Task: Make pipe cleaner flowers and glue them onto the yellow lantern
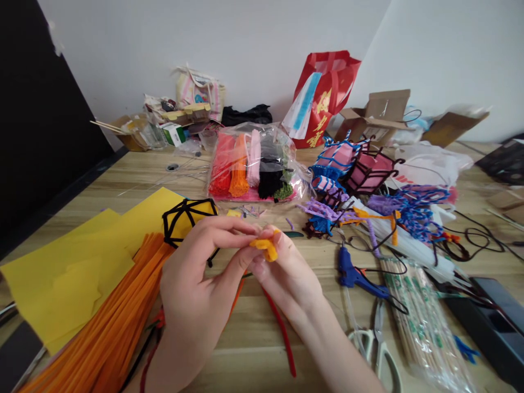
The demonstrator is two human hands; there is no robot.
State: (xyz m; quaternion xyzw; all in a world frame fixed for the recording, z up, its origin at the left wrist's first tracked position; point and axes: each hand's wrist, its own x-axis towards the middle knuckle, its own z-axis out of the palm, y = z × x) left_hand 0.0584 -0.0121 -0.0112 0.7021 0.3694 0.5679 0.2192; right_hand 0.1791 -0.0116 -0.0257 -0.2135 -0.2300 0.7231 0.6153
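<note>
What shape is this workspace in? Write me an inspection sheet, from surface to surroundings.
Surface: wood-grain tabletop, bare patches at the front, heavily covered on the right.
Work in hand: bent yellow-orange piece at the fingertips; red fuzzy stem lying below.
Hands: left hand and right hand meet, pinching the piece.
Clutter: orange stems and yellow sheets at left; blue glue gun, scissors and bagged sticks at right.
Cables: dark cords loop among the items at right; plug ends not made out.
Surroundings: pale wall behind; red bag and cardboard boxes along the back.
</note>
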